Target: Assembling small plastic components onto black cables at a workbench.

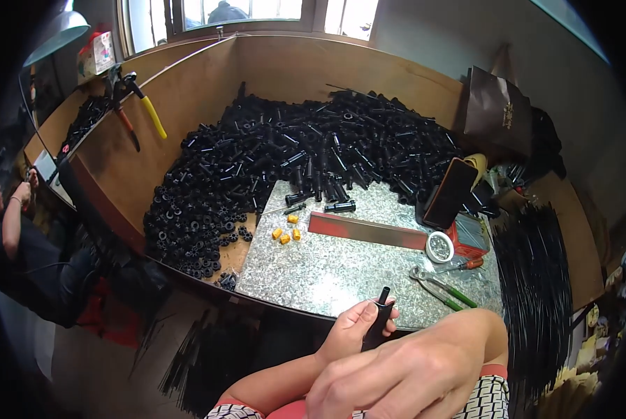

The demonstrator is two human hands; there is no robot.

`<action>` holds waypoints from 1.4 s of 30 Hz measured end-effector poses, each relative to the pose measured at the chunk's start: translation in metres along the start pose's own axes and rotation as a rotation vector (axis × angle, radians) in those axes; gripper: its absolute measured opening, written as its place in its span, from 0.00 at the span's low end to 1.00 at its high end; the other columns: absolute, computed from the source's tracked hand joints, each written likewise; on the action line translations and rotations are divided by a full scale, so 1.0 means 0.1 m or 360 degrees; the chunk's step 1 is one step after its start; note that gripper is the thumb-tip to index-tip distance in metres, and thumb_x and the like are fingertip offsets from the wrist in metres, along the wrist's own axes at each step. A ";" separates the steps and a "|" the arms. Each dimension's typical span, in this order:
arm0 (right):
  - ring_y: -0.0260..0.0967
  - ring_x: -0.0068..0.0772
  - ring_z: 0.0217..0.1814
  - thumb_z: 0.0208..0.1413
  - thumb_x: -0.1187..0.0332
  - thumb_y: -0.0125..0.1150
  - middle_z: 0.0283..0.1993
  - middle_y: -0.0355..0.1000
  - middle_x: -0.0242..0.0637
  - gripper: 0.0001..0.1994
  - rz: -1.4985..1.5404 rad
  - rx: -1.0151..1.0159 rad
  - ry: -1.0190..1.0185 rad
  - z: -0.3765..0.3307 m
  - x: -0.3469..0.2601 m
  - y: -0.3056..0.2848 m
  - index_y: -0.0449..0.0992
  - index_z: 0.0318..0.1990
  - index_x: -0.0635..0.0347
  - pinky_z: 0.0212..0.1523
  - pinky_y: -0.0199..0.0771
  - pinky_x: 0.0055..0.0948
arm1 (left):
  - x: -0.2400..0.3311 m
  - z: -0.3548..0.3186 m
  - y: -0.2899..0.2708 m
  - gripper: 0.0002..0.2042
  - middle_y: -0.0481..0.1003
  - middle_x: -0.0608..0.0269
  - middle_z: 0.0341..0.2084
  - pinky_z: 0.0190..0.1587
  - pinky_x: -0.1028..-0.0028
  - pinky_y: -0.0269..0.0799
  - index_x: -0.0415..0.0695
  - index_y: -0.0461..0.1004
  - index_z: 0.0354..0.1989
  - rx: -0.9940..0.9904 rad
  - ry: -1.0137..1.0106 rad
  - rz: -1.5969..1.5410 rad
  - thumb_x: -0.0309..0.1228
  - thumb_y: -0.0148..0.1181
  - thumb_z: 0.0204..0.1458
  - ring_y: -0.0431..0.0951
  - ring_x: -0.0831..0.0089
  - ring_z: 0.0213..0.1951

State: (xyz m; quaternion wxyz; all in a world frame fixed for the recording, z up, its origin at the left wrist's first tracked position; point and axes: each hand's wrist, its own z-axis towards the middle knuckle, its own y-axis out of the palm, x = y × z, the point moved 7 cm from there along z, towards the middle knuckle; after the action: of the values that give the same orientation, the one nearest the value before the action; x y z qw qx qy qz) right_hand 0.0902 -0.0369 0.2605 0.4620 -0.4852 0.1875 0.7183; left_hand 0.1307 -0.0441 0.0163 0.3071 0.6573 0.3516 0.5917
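My left hand [358, 327] is closed around a black tubular part [381, 311], just over the front edge of a speckled stone slab [313, 272]. A thinner black end sticks up out of the part. Close to the camera, my right hand [404, 373] crosses in front of my lap with its fingers bent and drawn together. Its fingertips are hidden, so what they may hold cannot be made out. Green-handled pincers [442, 288] lie on the slab beyond the right hand. Several small yellow pieces [285, 236] sit farther left on the slab.
Black parts [313, 140] heap up behind the slab. A flat metal bar [369, 230], white round dish [439, 247], screwdriver [467, 266] and propped phone [450, 193] are on it. Thin black rods [533, 279] stand right. At left, another person [37, 258] works beyond a wooden partition [107, 206].
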 end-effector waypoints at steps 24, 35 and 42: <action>0.70 0.44 0.39 0.48 0.72 0.60 0.32 0.71 0.38 0.02 -0.2361 0.0691 0.1219 -1.17 1.40 -1.99 0.77 0.29 0.59 0.39 0.72 0.38 | 0.11 0.01 -0.05 0.21 0.73 0.60 0.40 0.44 0.75 0.69 0.33 0.64 0.55 -0.0077 0.0270 0.0220 0.39 0.41 0.65 0.73 0.77 0.38; 0.64 0.43 0.53 0.47 0.68 0.63 0.42 0.69 0.41 0.11 -0.2460 0.0555 0.1755 -1.53 2.02 -2.27 0.77 0.39 0.59 0.50 0.69 0.38 | 0.13 0.01 -0.08 0.20 0.73 0.55 0.41 0.45 0.72 0.70 0.32 0.64 0.54 -0.0065 0.0290 0.0246 0.38 0.41 0.64 0.75 0.72 0.39; 0.67 0.27 0.39 0.54 0.73 0.58 0.35 0.65 0.34 0.22 -0.1428 0.1390 0.1208 -1.53 1.36 -1.89 0.62 0.57 0.60 0.45 0.71 0.28 | 0.09 0.03 -0.06 0.21 0.73 0.54 0.40 0.45 0.73 0.70 0.32 0.64 0.54 -0.0055 0.0320 0.0295 0.39 0.41 0.64 0.75 0.72 0.38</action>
State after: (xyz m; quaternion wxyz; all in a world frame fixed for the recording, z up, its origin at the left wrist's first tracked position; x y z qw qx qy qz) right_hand 0.3160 0.0138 0.1061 0.7664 -0.5024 0.3871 0.1021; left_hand 0.1338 -0.0329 0.0160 0.2254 0.6189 0.3081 0.6864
